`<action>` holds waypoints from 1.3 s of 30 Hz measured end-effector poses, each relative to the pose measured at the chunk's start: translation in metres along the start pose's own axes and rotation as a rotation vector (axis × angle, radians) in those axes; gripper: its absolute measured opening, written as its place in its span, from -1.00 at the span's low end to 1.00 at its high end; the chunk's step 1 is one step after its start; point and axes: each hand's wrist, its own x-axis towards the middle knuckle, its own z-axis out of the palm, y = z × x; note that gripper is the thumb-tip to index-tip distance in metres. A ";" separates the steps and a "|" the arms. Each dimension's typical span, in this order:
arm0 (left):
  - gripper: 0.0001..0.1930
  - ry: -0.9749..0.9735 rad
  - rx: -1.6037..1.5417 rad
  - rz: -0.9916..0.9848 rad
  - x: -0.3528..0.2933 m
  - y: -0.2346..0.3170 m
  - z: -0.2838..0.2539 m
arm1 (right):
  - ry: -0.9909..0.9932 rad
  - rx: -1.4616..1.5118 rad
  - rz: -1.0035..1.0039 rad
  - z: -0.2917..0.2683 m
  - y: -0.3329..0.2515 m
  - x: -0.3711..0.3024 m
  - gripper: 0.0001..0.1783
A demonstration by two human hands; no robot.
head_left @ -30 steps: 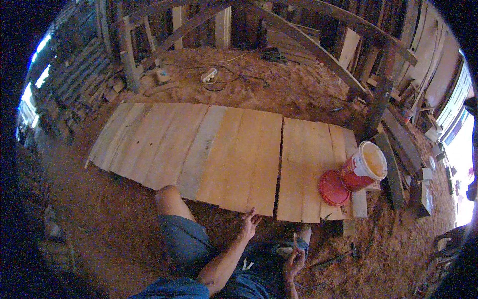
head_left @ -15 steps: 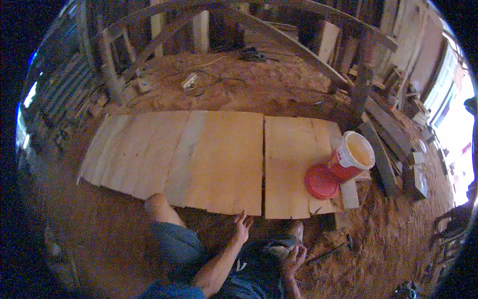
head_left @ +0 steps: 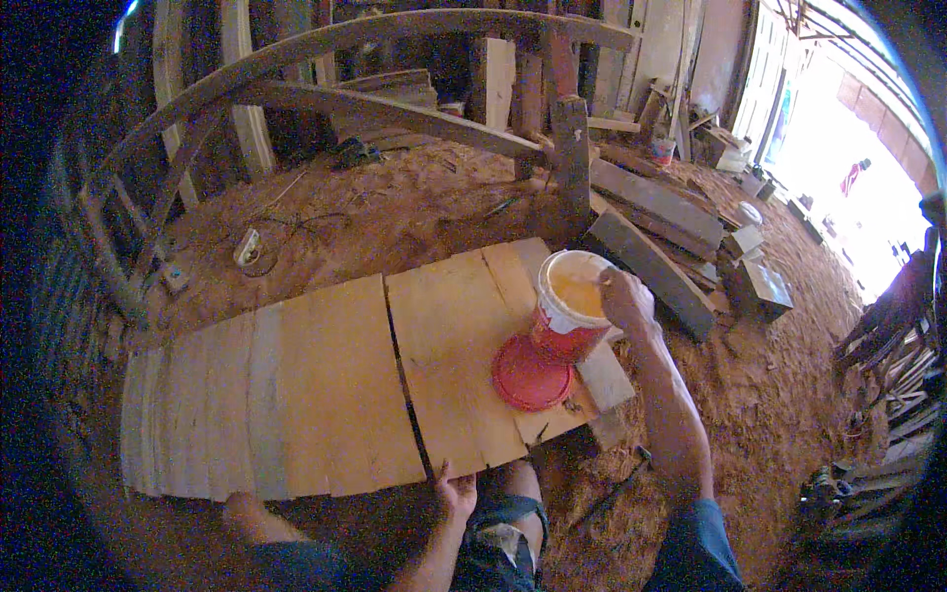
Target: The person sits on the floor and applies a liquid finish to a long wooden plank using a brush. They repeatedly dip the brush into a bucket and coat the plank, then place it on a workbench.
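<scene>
A red and white plastic bucket (head_left: 570, 338) stands near the right end of the wooden boards (head_left: 340, 380), its inside yellowish-orange. My right hand (head_left: 628, 301) is at the bucket's right rim, its fingers curled over the edge; the fingertips are partly hidden. Against the bucket's base lies a round red lid (head_left: 533, 375), flat on the boards. My left hand (head_left: 455, 492) is at the near edge of the boards, beside the dark gap between two of them. Its fingers are apart and hold nothing.
A wooden frame with a slanted brace (head_left: 424, 123) stands beyond the boards. Timber beams (head_left: 656, 271) are piled at the right. A white power strip (head_left: 247, 248) with a cable lies on the dirt floor. A long-handled tool (head_left: 612, 488) lies near my right arm.
My right hand has gone from my lap up to the bucket's rim. My left hand stays by the boards' near edge. The view has turned right.
</scene>
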 end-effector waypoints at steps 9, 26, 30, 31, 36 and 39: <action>-0.68 0.030 0.152 0.155 -0.007 -0.011 -0.019 | -0.434 -0.342 -0.130 0.103 0.029 0.074 -0.75; -0.69 0.049 0.308 0.348 -0.079 0.003 0.024 | -0.476 -0.319 -0.246 0.122 0.043 0.075 -0.75; -0.50 0.025 0.404 0.419 -0.083 0.009 -0.007 | -0.461 -0.327 -0.243 0.115 0.039 0.077 -0.74; -0.45 -0.012 0.467 0.415 -0.086 0.015 -0.013 | -0.450 -0.323 -0.241 0.109 0.037 0.078 -0.74; -0.60 -0.003 1.134 0.723 -0.132 0.055 -0.012 | -0.371 -0.213 -0.225 0.057 0.030 0.075 -0.74; -0.75 0.028 2.062 0.909 -0.167 0.089 -0.008 | -0.283 -0.021 -0.162 0.013 0.038 0.057 -0.73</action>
